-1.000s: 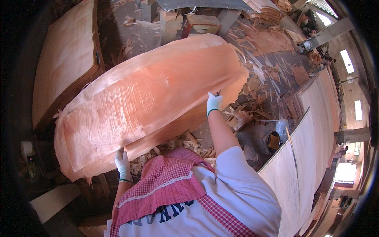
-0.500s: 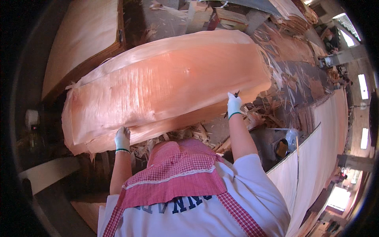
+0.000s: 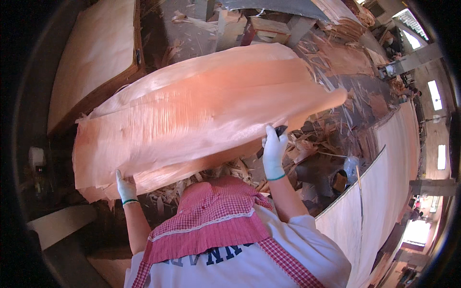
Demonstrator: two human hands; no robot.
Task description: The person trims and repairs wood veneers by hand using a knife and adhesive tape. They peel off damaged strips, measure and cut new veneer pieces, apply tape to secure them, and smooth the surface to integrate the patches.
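A large orange-pink wood veneer sheet [image 3: 192, 113] lies across a pile of similar sheets in front of me, its right end lifted and curling. My left hand [image 3: 127, 188], in a white glove with a green cuff, pinches the sheet's near edge at the left, thumb on top and fingers hidden underneath. At the near edge on the right is my right hand [image 3: 274, 152], gloved the same way and closed around a small dark tool [image 3: 280, 130] whose kind I cannot make out. Whether those fingers also grip the sheet is unclear.
A thick stack of pale veneer [image 3: 96, 62] stands at the far left. More long pale sheets [image 3: 365, 192] lie to my right. Wood scraps [image 3: 307, 144] litter the floor beyond my right hand, and wooden blocks [image 3: 269, 31] sit at the back. A grey beam [image 3: 62, 218] is at lower left.
Both hands have come nearer to me and a little left. The veneer sheet's near edge has shifted with them, and its right end now rises and curls outward.
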